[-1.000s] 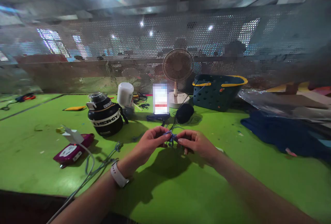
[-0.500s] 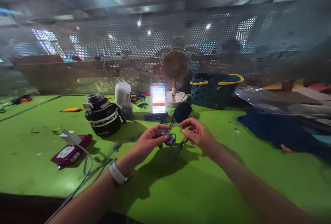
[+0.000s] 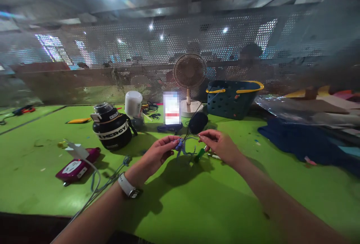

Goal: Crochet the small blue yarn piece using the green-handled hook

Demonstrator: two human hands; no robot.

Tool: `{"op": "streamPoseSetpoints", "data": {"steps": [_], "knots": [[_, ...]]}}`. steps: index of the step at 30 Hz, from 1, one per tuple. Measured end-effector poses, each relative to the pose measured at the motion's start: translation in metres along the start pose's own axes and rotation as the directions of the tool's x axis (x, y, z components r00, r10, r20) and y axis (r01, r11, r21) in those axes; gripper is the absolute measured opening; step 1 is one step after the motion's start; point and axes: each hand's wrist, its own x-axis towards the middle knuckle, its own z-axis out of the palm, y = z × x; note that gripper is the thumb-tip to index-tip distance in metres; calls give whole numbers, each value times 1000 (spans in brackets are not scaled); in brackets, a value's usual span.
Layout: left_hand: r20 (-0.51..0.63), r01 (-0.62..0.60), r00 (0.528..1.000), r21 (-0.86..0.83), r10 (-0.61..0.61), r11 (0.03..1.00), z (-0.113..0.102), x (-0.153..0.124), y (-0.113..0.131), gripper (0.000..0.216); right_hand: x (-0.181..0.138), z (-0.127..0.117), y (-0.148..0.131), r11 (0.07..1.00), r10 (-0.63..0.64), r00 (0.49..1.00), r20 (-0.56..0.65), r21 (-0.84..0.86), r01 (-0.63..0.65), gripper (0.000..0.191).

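Observation:
My left hand (image 3: 159, 154) pinches a small blue yarn piece (image 3: 180, 146) just above the green table (image 3: 197, 206). A white watch sits on that wrist. My right hand (image 3: 221, 144) is closed a little to the right, fingers pinched on a thin blue strand (image 3: 192, 138) that runs from the piece. A green-handled crochet hook (image 3: 200, 155) pokes out below my right hand. A dark yarn ball (image 3: 197, 122) lies just behind both hands.
A black jug (image 3: 111, 129), a white cup (image 3: 133, 103), a phone on a stand (image 3: 171, 109), a small fan (image 3: 189, 73) and a teal basket (image 3: 233, 99) stand behind. A pink device (image 3: 75, 165) with a cable lies left. Dark blue cloth (image 3: 306, 142) lies right.
My hands have drawn apart. The right hand moved right, pulling the strand out from the blue piece, and the green hook now shows below it.

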Motion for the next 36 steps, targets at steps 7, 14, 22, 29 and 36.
{"op": "streamPoseSetpoints", "data": {"steps": [7,14,22,29,36], "knots": [[-125,1,992,-144,-19,990,-2,4,2,14,-4,-28,21,881,61,992,110,-472,-2,17],[-201,18,978,-202,-59,979,3,2,8,12,-10,-29,31,769,96,979,178,-638,40,18],[-209,22,976,-211,-67,977,4,3,8,15,-11,-32,26,668,163,971,175,-744,22,20],[-176,-23,984,-192,-12,981,-1,3,4,25,-13,-51,24,676,254,953,164,-735,-54,26],[-146,-42,989,-166,18,985,5,-2,5,21,-3,-50,33,825,259,951,168,-550,-128,17]]}}
